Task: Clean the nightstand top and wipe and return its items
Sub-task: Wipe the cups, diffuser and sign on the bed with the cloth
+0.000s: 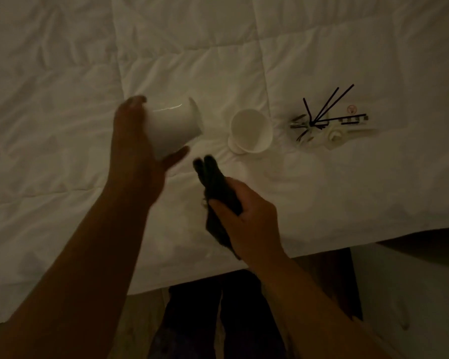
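Observation:
My left hand (138, 141) grips a white jug-like cup (175, 125), tilted on its side above the white bedcover (62, 112), its spout pointing up and right. Just below and right of it, my right hand (246, 218) holds a dark folded cloth (215, 185); the cloth's end points up toward the jug without touching it. A second white cup (252, 130) lies tipped on the bedcover with its mouth facing me. Further right lies a clear reed diffuser bottle (322, 125) with several thin black sticks fanning out.
The light is dim. The bed's near edge (322, 251) runs across the lower part of the view. Below it are my dark trouser legs (218, 320), a dark strip of wood floor, and a pale surface (412, 294) at the lower right.

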`<action>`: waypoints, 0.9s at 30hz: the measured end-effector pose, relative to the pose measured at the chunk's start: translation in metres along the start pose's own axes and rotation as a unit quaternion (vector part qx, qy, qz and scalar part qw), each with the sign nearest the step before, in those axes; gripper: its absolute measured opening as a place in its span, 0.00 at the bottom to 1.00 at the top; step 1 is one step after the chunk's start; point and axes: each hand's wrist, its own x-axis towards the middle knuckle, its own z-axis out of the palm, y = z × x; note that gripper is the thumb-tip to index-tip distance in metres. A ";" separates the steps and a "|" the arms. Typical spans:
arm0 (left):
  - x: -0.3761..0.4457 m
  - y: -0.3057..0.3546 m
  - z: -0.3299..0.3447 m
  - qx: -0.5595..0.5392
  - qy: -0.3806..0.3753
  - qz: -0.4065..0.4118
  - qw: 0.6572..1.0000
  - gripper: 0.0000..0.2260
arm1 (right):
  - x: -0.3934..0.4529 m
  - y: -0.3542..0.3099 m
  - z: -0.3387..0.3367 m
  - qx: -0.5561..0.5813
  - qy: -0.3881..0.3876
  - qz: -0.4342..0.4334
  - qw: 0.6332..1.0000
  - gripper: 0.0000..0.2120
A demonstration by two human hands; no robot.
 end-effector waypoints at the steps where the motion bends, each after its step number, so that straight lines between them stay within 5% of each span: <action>1: 0.010 0.002 -0.001 0.160 0.005 0.096 0.982 0.16 | -0.007 0.005 -0.003 0.008 0.022 0.019 1.000 0.16; 3: 0.029 -0.009 -0.004 0.475 -0.018 0.299 0.827 0.22 | -0.010 0.012 -0.015 0.003 0.101 0.063 0.993 0.16; 4: 0.034 -0.017 -0.003 0.570 -0.043 0.345 0.744 0.24 | -0.008 0.017 -0.021 -0.013 0.135 0.072 0.988 0.15; 6: 0.038 -0.033 -0.002 0.665 -0.089 0.343 0.657 0.26 | -0.001 0.025 -0.032 -0.032 0.170 0.071 0.982 0.14; 12: 0.038 -0.039 0.008 0.727 -0.087 0.361 0.577 0.34 | 0.018 0.035 -0.053 -0.048 0.183 0.058 0.980 0.14; 17: 0.006 -0.054 0.040 0.660 -0.144 0.465 0.572 0.36 | 0.014 0.042 -0.069 -0.023 0.225 0.088 0.970 0.15; 20: 0.010 -0.079 0.079 0.704 -0.220 0.377 0.561 0.42 | 0.009 0.048 -0.074 0.012 0.248 0.117 0.962 0.12; 24: 0.031 -0.088 0.107 0.780 -0.208 0.312 0.502 0.42 | 0.001 0.047 -0.079 -0.001 0.237 0.096 0.967 0.14; 27: 0.025 -0.080 0.101 0.726 -0.172 0.319 0.584 0.32 | 0.001 0.041 -0.080 -0.003 0.222 0.078 0.972 0.16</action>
